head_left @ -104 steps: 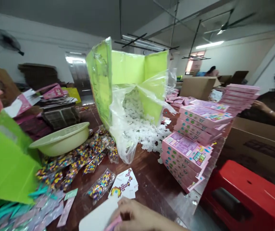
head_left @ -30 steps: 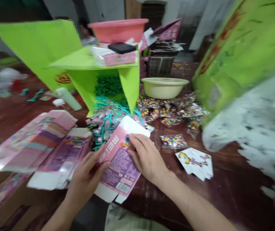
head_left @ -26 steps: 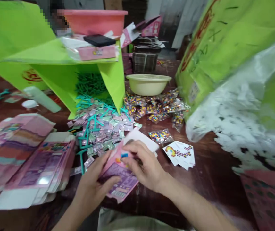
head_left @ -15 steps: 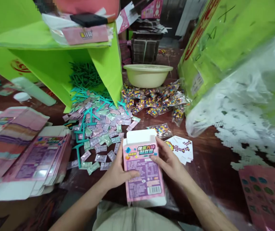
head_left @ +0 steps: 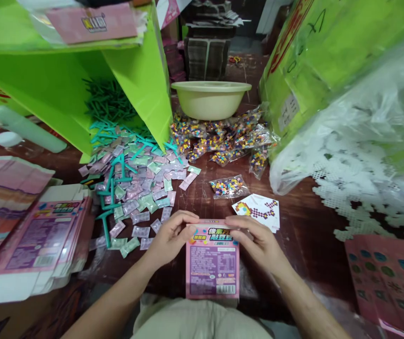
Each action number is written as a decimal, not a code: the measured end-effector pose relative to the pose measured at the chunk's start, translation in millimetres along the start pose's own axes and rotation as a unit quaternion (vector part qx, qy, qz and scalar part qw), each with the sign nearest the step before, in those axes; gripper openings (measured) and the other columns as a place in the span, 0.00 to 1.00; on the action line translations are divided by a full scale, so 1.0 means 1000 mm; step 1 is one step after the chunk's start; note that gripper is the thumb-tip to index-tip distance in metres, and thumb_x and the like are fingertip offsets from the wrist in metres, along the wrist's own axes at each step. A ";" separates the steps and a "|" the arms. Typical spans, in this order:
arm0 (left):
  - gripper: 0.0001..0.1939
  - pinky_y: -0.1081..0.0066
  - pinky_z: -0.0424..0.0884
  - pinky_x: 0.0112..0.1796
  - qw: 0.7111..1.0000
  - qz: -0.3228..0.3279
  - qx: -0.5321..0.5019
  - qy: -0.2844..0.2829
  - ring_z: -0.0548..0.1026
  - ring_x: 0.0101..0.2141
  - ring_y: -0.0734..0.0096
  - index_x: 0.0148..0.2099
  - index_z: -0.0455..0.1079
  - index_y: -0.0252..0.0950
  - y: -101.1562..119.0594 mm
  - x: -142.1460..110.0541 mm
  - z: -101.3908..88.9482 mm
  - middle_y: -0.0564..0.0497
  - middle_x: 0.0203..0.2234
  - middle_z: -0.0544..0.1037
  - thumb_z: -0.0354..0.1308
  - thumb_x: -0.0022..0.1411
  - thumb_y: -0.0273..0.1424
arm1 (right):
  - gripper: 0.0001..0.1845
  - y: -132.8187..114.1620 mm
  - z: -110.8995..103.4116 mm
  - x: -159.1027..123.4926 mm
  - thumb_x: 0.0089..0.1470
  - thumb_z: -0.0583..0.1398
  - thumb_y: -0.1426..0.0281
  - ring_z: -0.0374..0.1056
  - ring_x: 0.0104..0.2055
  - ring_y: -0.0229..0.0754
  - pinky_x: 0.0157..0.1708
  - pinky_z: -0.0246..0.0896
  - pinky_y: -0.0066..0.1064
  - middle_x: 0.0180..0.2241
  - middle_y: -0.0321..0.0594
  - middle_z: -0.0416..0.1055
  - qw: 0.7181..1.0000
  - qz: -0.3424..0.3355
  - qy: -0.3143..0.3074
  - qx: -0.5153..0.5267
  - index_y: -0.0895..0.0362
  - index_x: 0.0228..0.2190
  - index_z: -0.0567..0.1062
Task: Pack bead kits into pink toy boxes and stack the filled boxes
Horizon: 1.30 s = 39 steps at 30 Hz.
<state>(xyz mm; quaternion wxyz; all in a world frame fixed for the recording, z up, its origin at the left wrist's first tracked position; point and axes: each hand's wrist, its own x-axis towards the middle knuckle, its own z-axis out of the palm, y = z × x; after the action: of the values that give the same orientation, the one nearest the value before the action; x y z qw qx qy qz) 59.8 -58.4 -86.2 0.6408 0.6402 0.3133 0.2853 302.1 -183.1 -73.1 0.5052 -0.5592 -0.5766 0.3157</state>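
Note:
A pink printed box (head_left: pixel 212 264) stands upright at the near table edge, its back panel with text and barcode facing me. My left hand (head_left: pixel 169 237) grips its upper left corner, fingers curled over the top edge. My right hand (head_left: pixel 258 241) grips the upper right corner the same way. Just beyond lie a small clear bag of coloured beads (head_left: pixel 227 185) and a fan of pattern cards (head_left: pixel 258 210).
Flat pink cartons (head_left: pixel 36 240) are stacked at left. Small sachets and teal sticks (head_left: pixel 134 179) spill from a tipped green box (head_left: pixel 82 89). Further back sit bead bags (head_left: pixel 223 139) and a cream basin (head_left: pixel 211 98). White pegboards (head_left: pixel 360 188) spill from a plastic-lined box at right.
The view swung from the stacks at right to the table before me. The box's white top flap, open half a second ago, is now folded down under my fingers.

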 end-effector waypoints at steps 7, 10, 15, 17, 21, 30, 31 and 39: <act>0.11 0.72 0.72 0.40 0.998 -0.056 0.010 0.000 0.77 0.39 0.70 0.41 0.73 0.38 0.019 0.009 0.005 0.50 0.39 0.80 0.64 0.70 0.41 | 0.13 -0.018 0.002 0.019 0.63 0.67 0.57 0.77 0.37 0.40 0.35 0.73 0.28 0.38 0.41 0.81 0.986 0.160 0.032 0.037 0.54 0.38 0.79; 0.12 0.70 0.74 0.45 0.998 -0.050 -0.026 -0.039 0.78 0.46 0.66 0.43 0.73 0.38 0.018 0.004 0.004 0.48 0.45 0.80 0.67 0.68 0.40 | 0.15 -0.022 -0.002 0.016 0.61 0.68 0.55 0.80 0.40 0.43 0.39 0.75 0.30 0.41 0.43 0.82 0.985 0.169 0.006 0.034 0.54 0.34 0.81; 0.10 0.65 0.73 0.52 1.000 0.014 0.004 -0.024 0.79 0.50 0.63 0.49 0.76 0.40 0.005 -0.010 0.002 0.47 0.49 0.80 0.69 0.67 0.35 | 0.20 -0.027 -0.023 0.027 0.69 0.60 0.55 0.79 0.50 0.48 0.49 0.76 0.37 0.48 0.46 0.82 0.987 0.116 -0.105 -0.041 0.52 0.33 0.85; 0.07 0.65 0.73 0.52 0.999 0.031 -0.001 0.035 0.79 0.49 0.63 0.41 0.77 0.38 -0.002 -0.013 -0.004 0.46 0.46 0.82 0.68 0.67 0.35 | 0.19 -0.019 -0.021 0.055 0.71 0.57 0.58 0.77 0.54 0.49 0.54 0.74 0.40 0.51 0.45 0.81 0.981 0.045 -0.150 -0.111 0.51 0.38 0.86; 0.12 0.66 0.76 0.49 0.967 -0.012 -0.035 0.253 0.80 0.49 0.63 0.40 0.74 0.38 -0.020 -0.029 -0.029 0.46 0.46 0.82 0.71 0.64 0.40 | 0.19 0.024 0.015 0.139 0.72 0.54 0.68 0.72 0.61 0.50 0.63 0.67 0.46 0.60 0.48 0.75 0.928 -0.115 -0.176 -0.307 0.55 0.55 0.81; 0.08 0.60 0.76 0.50 0.937 -0.057 0.173 0.298 0.77 0.52 0.58 0.43 0.72 0.40 -0.053 -0.152 -0.061 0.44 0.50 0.78 0.67 0.68 0.36 | 0.19 0.086 0.060 0.220 0.66 0.53 0.79 0.74 0.52 0.54 0.56 0.68 0.47 0.50 0.53 0.79 0.774 -0.268 -0.312 -0.481 0.64 0.52 0.79; 0.07 0.57 0.74 0.54 0.931 -0.044 0.237 0.275 0.75 0.56 0.57 0.46 0.73 0.41 -0.051 -0.159 -0.062 0.44 0.53 0.77 0.66 0.68 0.34 | 0.18 0.085 0.062 0.224 0.66 0.53 0.80 0.74 0.49 0.54 0.54 0.68 0.46 0.47 0.54 0.79 0.770 -0.275 -0.300 -0.492 0.64 0.50 0.79; 0.36 0.37 0.54 0.69 0.885 0.112 0.450 -0.047 0.59 0.70 0.43 0.67 0.65 0.39 -0.020 -0.087 -0.079 0.37 0.69 0.66 0.70 0.63 0.47 | 0.19 0.004 0.210 0.279 0.67 0.53 0.80 0.68 0.58 0.57 0.58 0.64 0.50 0.54 0.57 0.72 0.825 -0.223 -0.301 -0.423 0.62 0.55 0.75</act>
<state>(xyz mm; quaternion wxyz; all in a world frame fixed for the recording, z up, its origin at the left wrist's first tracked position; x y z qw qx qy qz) -57.0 -74.8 -101.7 0.2615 0.9032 0.3039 0.1534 145.1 129.1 -73.7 0.0773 -0.4514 -0.8860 0.0729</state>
